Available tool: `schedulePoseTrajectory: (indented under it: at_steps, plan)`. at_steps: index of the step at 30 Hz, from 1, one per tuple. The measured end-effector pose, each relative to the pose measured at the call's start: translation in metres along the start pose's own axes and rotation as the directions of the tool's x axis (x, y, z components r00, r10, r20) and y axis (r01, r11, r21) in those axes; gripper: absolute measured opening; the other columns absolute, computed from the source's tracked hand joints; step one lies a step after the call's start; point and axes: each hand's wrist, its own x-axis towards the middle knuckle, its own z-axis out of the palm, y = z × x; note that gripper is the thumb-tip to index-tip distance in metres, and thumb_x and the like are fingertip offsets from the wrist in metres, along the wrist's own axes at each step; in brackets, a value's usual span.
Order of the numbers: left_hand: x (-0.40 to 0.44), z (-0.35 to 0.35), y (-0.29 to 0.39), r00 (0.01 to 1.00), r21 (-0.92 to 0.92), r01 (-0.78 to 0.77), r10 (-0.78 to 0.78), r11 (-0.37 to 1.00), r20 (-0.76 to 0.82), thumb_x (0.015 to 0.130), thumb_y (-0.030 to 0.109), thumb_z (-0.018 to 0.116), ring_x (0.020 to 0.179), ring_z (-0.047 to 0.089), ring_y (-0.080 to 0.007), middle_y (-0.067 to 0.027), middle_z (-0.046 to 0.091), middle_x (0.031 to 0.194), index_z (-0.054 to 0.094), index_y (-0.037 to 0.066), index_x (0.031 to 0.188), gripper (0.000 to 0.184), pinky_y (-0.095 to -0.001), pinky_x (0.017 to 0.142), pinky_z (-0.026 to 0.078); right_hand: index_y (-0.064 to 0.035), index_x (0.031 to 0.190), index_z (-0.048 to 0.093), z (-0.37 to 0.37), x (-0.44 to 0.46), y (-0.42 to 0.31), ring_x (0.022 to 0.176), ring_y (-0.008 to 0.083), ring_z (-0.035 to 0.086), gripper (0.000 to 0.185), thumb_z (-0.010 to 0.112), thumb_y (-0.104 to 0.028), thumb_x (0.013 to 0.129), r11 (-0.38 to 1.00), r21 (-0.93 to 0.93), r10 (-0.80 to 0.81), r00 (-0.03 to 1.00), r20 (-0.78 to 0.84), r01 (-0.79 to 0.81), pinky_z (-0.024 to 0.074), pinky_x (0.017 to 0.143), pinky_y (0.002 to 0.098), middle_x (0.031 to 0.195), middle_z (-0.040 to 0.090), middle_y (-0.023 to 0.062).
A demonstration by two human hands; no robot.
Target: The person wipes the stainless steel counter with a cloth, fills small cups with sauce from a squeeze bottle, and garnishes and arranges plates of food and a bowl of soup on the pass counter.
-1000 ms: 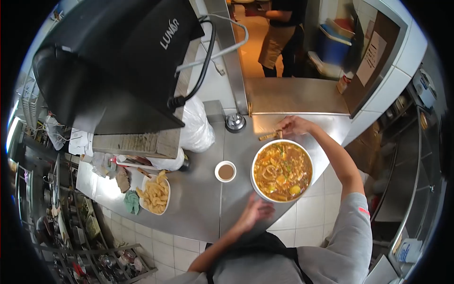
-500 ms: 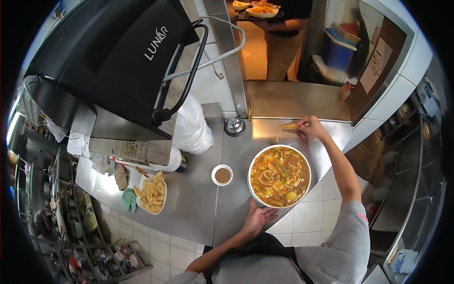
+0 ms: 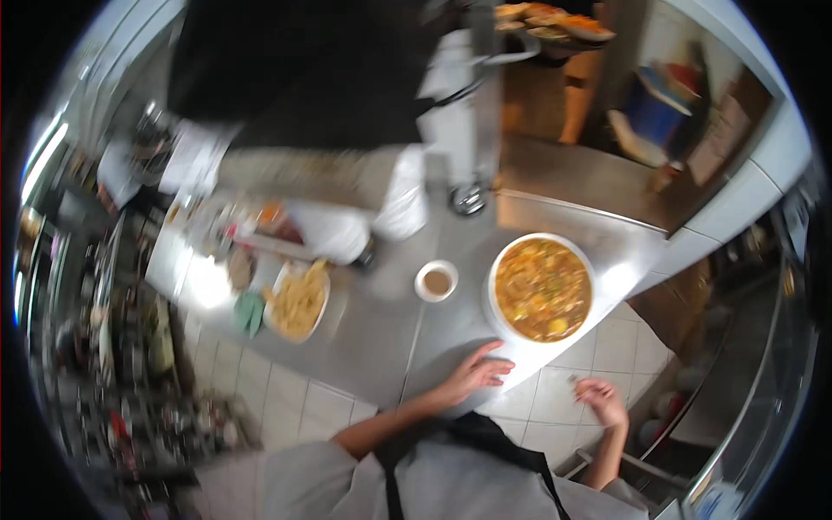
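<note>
A large white bowl of brown noodle soup stands on the steel counter. My left hand hovers by the counter's near edge, just below the bowl, its fingers spread and holding nothing. Lower right, past the counter edge and over the tiled floor, is my right hand. Its fingers are curled; a small blurred bit shows at the fingertips, too unclear to name. Left of the soup sits a small white cup of brown sauce. Farther left, a white dish holds pale fried pieces, with a green cloth beside it.
A silver call bell stands near the pass ledge. A black machine rises over the counter's back left. Plates of food show beyond the pass. Another person is at far left. Cluttered racks line the left.
My right hand has drawn back from behind the bowl, where it held a thin yellowish item, to the lower right. My left hand has come off the bowl's near side. The view has turned left.
</note>
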Motion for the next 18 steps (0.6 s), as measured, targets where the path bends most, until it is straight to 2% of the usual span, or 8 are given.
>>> schedulePoseTrajectory:
  at_steps: [2, 3, 6, 8, 10, 12, 16, 18]
  plan:
    - [-0.029, 0.0, 0.013, 1.0, 0.217, -0.002, 0.005, 0.976, -0.016, 0.092, 0.015, 0.034, 0.107, 0.05, -0.0193, -0.0129, 0.054, 0.111, 0.029, 0.008, 0.129, 0.038, -0.033, 0.086, 0.042, 0.0029, 0.096, 0.059, 0.069, -0.001, 0.015, 0.068, 0.0149, 0.058, 0.021, 0.06, 0.001, 0.075, 0.984, -0.121, 0.158, 0.96, 0.231, -0.133, 0.0482, 0.062, 0.0263, 0.082, 0.061, 0.0089]
    - [-0.042, -0.005, 0.012, 0.992, 0.261, -0.054, 0.082, 0.964, -0.096, 0.092, 0.012, 0.033, 0.1, 0.054, -0.0159, -0.01, 0.058, 0.103, 0.041, 0.004, 0.12, 0.031, -0.0292, 0.082, 0.043, 0.0023, 0.096, 0.059, 0.106, 0.005, 0.015, 0.067, 0.0132, 0.057, 0.02, 0.059, 0.0, 0.077, 0.973, -0.217, 0.139, 0.95, 0.28, -0.079, 0.0473, 0.061, 0.0252, 0.081, 0.061, 0.0076]
    - [-0.087, -0.036, 0.01, 0.875, 0.327, -0.22, 0.334, 0.919, -0.349, 0.091, 0.01, 0.033, 0.09, 0.058, -0.0154, -0.0095, 0.06, 0.096, 0.045, 0.003, 0.115, 0.028, -0.0268, 0.074, 0.046, 0.0015, 0.095, 0.06, 0.201, 0.033, 0.016, 0.066, 0.0085, 0.054, 0.017, 0.058, -0.004, 0.079, 0.933, -0.358, 0.08, 0.943, 0.322, 0.043, 0.0446, 0.058, 0.0229, 0.078, 0.061, 0.0041]
    - [-0.119, -0.057, 0.019, 0.708, 0.355, -0.32, 0.47, 0.879, -0.527, 0.09, 0.009, 0.033, 0.084, 0.059, -0.0155, -0.0089, 0.061, 0.091, 0.046, 0.003, 0.113, 0.027, -0.0253, 0.07, 0.047, 0.0014, 0.092, 0.061, 0.25, 0.053, 0.02, 0.062, 0.0086, 0.053, 0.015, 0.059, -0.004, 0.078, 0.869, -0.457, -0.053, 0.954, 0.295, 0.189, 0.0438, 0.056, 0.0225, 0.075, 0.061, 0.0045]
    - [-0.144, -0.076, 0.021, 0.558, 0.376, -0.377, 0.531, 0.847, -0.637, 0.089, 0.008, 0.034, 0.08, 0.059, -0.0158, -0.0087, 0.06, 0.088, 0.046, 0.002, 0.112, 0.026, -0.0246, 0.066, 0.047, 0.0016, 0.09, 0.061, 0.282, 0.075, 0.02, 0.059, 0.0097, 0.052, 0.016, 0.061, -0.005, 0.076, 0.678, -0.578, -0.33, 0.89, 0.314, 0.455, 0.0429, 0.055, 0.0226, 0.071, 0.059, 0.0056]
    - [-0.163, -0.094, 0.021, 0.456, 0.369, -0.401, 0.533, 0.838, -0.713, 0.089, 0.009, 0.036, 0.079, 0.06, -0.0164, -0.009, 0.06, 0.088, 0.045, 0.002, 0.112, 0.026, -0.0247, 0.065, 0.047, 0.0015, 0.088, 0.062, 0.306, 0.096, 0.02, 0.057, 0.0116, 0.051, 0.015, 0.061, -0.005, 0.074, 0.646, -0.578, -0.403, 0.866, 0.296, 0.498, 0.0427, 0.054, 0.0237, 0.069, 0.058, 0.0069]
    - [-0.178, -0.111, 0.024, 0.475, 0.182, -0.607, 0.536, 0.774, -0.698, 0.088, 0.008, 0.037, 0.081, 0.059, -0.017, -0.0103, 0.058, 0.091, 0.042, 0.003, 0.115, 0.028, -0.0258, 0.064, 0.047, 0.0018, 0.085, 0.062, 0.337, 0.12, 0.038, 0.055, 0.0146, 0.05, 0.014, 0.063, -0.007, 0.073, 0.632, -0.551, -0.552, 0.815, 0.175, 0.546, 0.0417, 0.053, 0.0255, 0.068, 0.057, 0.0088]
    - [-0.196, -0.128, 0.026, 0.469, 0.262, -0.585, 0.584, 0.767, -0.662, 0.089, 0.009, 0.036, 0.083, 0.059, -0.0168, -0.0093, 0.057, 0.092, 0.044, 0.003, 0.115, 0.027, -0.0253, 0.065, 0.046, 0.0006, 0.082, 0.061, 0.346, 0.125, 0.04, 0.055, 0.0157, 0.048, 0.013, 0.064, -0.009, 0.073, 0.542, -0.637, -0.609, 0.779, 0.151, 0.548, 0.0406, 0.053, 0.0254, 0.067, 0.056, 0.0078]
